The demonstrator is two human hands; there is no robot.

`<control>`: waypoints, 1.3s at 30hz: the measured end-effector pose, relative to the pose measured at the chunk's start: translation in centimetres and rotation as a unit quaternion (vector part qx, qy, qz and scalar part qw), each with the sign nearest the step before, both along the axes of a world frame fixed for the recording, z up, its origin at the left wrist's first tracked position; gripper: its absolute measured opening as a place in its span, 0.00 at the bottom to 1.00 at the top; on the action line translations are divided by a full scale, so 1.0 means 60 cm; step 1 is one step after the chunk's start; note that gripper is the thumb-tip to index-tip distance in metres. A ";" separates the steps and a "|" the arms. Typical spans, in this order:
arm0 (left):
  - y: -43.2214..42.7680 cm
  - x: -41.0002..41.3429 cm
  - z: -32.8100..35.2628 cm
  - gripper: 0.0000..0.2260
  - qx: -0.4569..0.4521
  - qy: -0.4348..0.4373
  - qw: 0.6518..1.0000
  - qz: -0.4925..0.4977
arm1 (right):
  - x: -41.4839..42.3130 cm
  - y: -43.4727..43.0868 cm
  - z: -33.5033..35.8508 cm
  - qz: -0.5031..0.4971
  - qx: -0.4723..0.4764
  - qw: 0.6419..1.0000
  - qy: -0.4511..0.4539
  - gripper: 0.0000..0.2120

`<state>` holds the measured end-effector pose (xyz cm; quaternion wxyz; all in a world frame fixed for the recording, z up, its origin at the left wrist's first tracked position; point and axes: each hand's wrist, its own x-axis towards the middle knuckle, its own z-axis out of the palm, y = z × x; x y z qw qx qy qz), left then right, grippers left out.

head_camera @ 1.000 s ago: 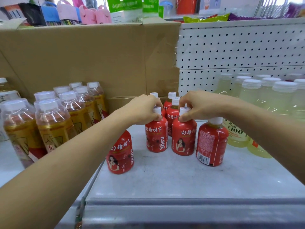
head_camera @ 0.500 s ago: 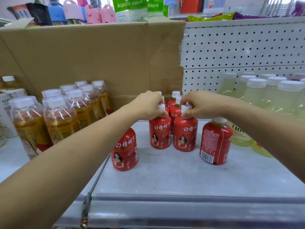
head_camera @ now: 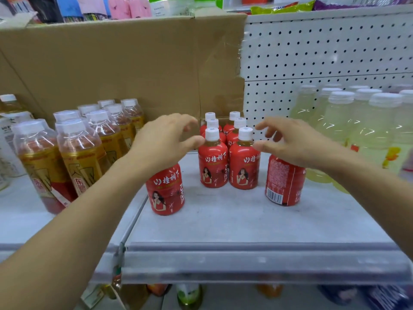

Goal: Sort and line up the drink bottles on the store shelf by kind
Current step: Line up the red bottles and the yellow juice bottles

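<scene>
Small red juice bottles with white caps stand in two rows at the middle of the shelf; the front pair are one bottle [head_camera: 213, 165] and its neighbour [head_camera: 244, 167]. A loose red bottle [head_camera: 165, 190] stands front left under my left wrist. Another red bottle [head_camera: 284, 182] stands at the right, barcode facing me. My left hand [head_camera: 164, 139] hovers open just left of the front pair's caps. On their right, my right hand [head_camera: 290, 142] is open too. Neither hand holds anything.
Tall brown tea bottles [head_camera: 82, 151] fill the left shelf section. Pale yellow bottles [head_camera: 357, 128] crowd the right. A cardboard sheet [head_camera: 111, 68] and a white pegboard [head_camera: 324, 54] form the back. The shelf's front rail [head_camera: 245, 262] runs below, with bare shelf in front of the red bottles.
Both hands have let go of the caps of the front two red bottles and spread open, drawing apart to each side. The two bottles now stand side by side in line with the rows behind.
</scene>
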<state>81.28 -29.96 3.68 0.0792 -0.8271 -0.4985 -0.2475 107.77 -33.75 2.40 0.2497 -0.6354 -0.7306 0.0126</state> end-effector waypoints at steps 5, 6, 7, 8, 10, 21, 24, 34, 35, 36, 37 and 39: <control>-0.034 -0.054 -0.065 0.22 -0.168 -0.341 0.925 -0.018 | 0.047 -0.040 -0.049 0.064 -0.045 0.953 0.293 0.13; -0.033 -0.054 -0.077 0.18 -0.195 -0.383 0.903 -0.021 | 0.050 -0.041 -0.055 0.068 -0.041 0.945 0.317 0.13; -0.030 -0.053 -0.086 0.14 -0.206 -0.408 0.889 -0.025 | 0.050 -0.042 -0.058 0.066 -0.028 0.944 0.322 0.13; -0.026 -0.050 -0.090 0.11 -0.214 -0.420 0.882 -0.030 | 0.047 -0.040 -0.058 0.055 -0.009 0.951 0.305 0.11; -0.023 -0.038 -0.091 0.08 -0.239 -0.423 0.872 -0.052 | 0.035 -0.041 -0.053 0.028 0.030 0.972 0.232 0.08; -0.062 0.066 -0.108 0.05 -0.251 -0.461 0.840 -0.138 | 0.013 -0.079 -0.060 0.137 -0.051 0.946 0.291 0.05; -0.067 0.069 -0.107 0.04 -0.246 -0.469 0.835 -0.148 | 0.007 -0.067 -0.073 0.080 0.021 0.963 0.256 0.08; -0.067 0.069 -0.109 0.05 -0.235 -0.469 0.839 -0.147 | -0.008 -0.085 -0.066 0.122 -0.062 0.935 0.328 0.13; -0.065 0.069 -0.108 0.05 -0.234 -0.470 0.838 -0.150 | -0.006 -0.086 -0.060 0.139 -0.072 0.931 0.331 0.12; -0.062 0.069 -0.108 0.05 -0.235 -0.470 0.837 -0.153 | -0.006 -0.084 -0.057 0.143 -0.067 0.932 0.325 0.10; -0.060 0.070 -0.109 0.05 -0.238 -0.468 0.837 -0.157 | -0.010 -0.082 -0.055 0.137 -0.054 0.938 0.314 0.09; -0.055 0.072 -0.111 0.05 -0.244 -0.463 0.838 -0.156 | -0.022 -0.077 -0.056 0.100 -0.006 0.953 0.286 0.07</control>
